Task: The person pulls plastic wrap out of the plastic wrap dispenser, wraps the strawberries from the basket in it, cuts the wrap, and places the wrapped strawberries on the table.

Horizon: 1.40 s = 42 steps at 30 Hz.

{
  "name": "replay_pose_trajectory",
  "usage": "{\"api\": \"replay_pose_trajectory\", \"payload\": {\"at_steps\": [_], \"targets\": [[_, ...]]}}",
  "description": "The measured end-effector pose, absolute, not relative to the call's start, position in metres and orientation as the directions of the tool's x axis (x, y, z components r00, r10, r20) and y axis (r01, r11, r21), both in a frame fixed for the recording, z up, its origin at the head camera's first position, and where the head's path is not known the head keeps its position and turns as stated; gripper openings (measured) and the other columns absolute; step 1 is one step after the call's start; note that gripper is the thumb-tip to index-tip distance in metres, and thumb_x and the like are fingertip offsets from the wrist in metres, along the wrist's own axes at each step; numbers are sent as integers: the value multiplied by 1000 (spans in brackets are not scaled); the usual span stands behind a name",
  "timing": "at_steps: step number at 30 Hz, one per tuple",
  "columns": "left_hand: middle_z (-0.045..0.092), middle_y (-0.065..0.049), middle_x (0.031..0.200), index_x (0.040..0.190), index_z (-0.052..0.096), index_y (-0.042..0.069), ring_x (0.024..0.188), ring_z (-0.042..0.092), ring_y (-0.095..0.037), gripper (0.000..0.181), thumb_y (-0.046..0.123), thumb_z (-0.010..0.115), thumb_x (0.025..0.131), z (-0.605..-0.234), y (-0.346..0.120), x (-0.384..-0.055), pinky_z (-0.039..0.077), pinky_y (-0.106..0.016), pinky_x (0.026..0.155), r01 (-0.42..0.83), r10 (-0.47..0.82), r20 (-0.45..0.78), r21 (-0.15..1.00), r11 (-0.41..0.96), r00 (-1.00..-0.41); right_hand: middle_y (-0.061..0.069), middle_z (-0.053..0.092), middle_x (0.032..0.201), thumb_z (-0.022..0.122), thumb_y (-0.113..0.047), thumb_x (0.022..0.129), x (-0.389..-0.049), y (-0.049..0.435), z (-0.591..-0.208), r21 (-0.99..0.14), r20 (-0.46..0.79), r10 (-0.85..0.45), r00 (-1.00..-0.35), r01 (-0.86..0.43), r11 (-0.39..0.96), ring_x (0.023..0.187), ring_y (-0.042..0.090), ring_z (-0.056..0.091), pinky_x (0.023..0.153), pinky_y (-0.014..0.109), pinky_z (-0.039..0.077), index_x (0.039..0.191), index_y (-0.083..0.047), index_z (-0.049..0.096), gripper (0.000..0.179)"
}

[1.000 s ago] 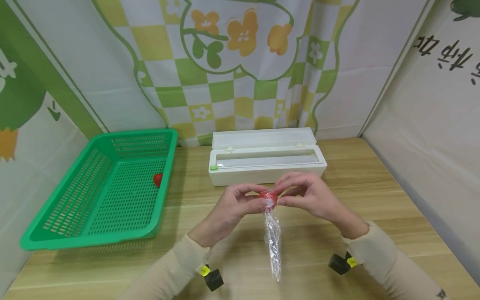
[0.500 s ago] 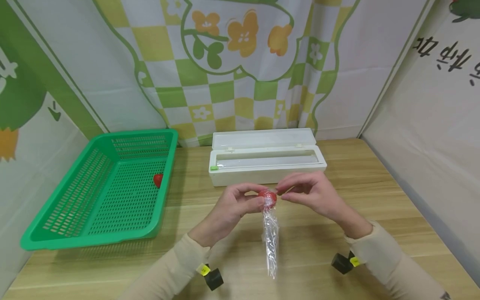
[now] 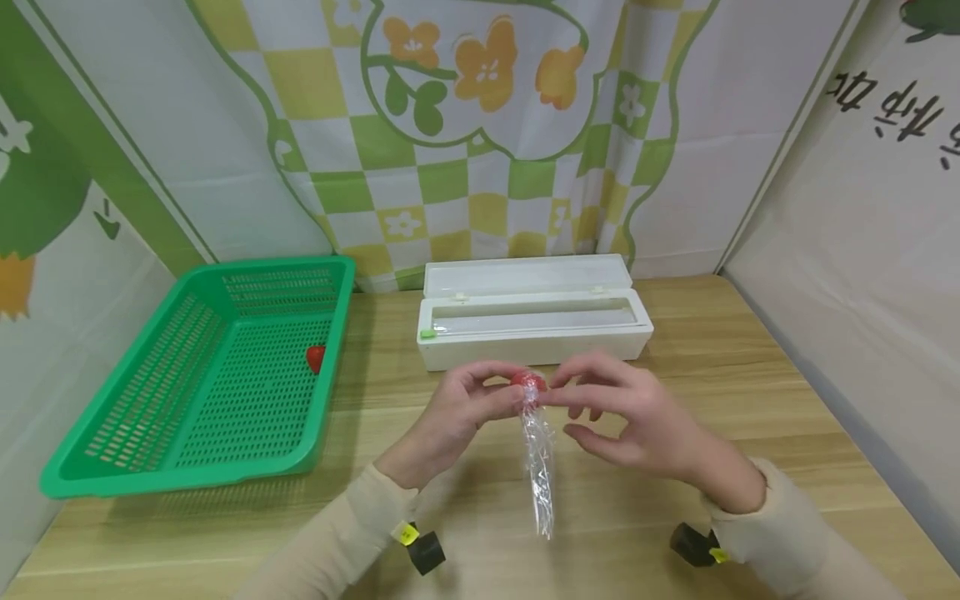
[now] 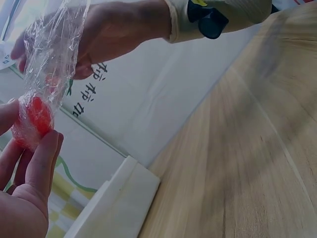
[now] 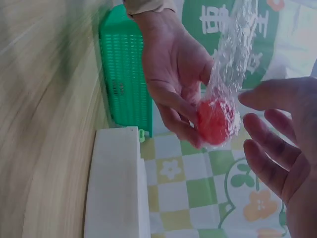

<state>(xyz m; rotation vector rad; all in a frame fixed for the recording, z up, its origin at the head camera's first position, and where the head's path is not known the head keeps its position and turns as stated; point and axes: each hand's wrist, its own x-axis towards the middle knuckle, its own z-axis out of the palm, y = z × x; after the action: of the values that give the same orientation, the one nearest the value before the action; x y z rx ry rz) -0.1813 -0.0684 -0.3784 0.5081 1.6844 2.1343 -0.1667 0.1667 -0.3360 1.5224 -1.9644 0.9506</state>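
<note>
A small round red thing, like a fruit, is wrapped in clear cling film whose twisted tail hangs down toward the table. My left hand pinches it between thumb and fingers; the left wrist view shows the thumb on one side of the red thing. Close by on the right is my right hand, its fingers spread and loosely bent. In the right wrist view those fingertips stand a little apart from the wrapped red thing, with nothing between them.
Behind the hands stands a white cling film dispenser with its lid raised and a green slider. To the left sits a green plastic basket holding another red thing. A patterned curtain closes off the back.
My right hand has let go of the film beside the red thing and spread its fingers. My left hand keeps its pinch, and the film tail has swung slightly left.
</note>
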Motion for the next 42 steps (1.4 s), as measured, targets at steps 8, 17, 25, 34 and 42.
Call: {"api": "replay_pose_trajectory", "payload": {"at_steps": [8,17,25,34,42], "targets": [[74,-2,112,120,66,4,99,72,-17,32,17,71,91,-382,-70,-185,54,-41,99,-49,455,46,979,-196,-889,9,59,122,94,-25,59,-155,155,-345,24,677,-711,-188,-961,276,65,6,57,60,10,48,132,-9,60,82],[72,-6,112,119,67,6,101,72,-16,36,23,75,88,-381,-70,-185,55,-36,96,-47,379,7,990,-133,-926,5,67,103,73,-34,89,-154,140,-358,185,751,-655,-84,-925,331,62,7,57,55,13,49,119,-7,67,42],[71,-10,115,119,66,3,97,72,-14,36,17,76,87,-381,-72,-184,58,-35,93,-43,347,-1,993,-114,-938,-2,68,82,58,-12,99,-153,140,-352,296,762,-648,9,-894,337,58,7,58,50,14,48,102,-12,75,17],[71,-9,115,116,70,6,97,72,-19,35,17,78,85,-385,-76,-185,60,-34,89,10,344,22,999,-36,-939,0,73,86,56,-21,101,-153,152,-346,17,705,-678,-210,-950,312,72,7,68,66,17,57,94,-9,78,26],[72,-6,114,111,73,8,102,72,-21,31,17,80,82,-382,-76,-182,59,-36,90,29,400,28,1000,-4,-916,4,77,87,68,-13,93,-164,159,-344,-233,726,-587,-358,-932,279,74,11,72,66,15,57,92,-6,77,12]]}}
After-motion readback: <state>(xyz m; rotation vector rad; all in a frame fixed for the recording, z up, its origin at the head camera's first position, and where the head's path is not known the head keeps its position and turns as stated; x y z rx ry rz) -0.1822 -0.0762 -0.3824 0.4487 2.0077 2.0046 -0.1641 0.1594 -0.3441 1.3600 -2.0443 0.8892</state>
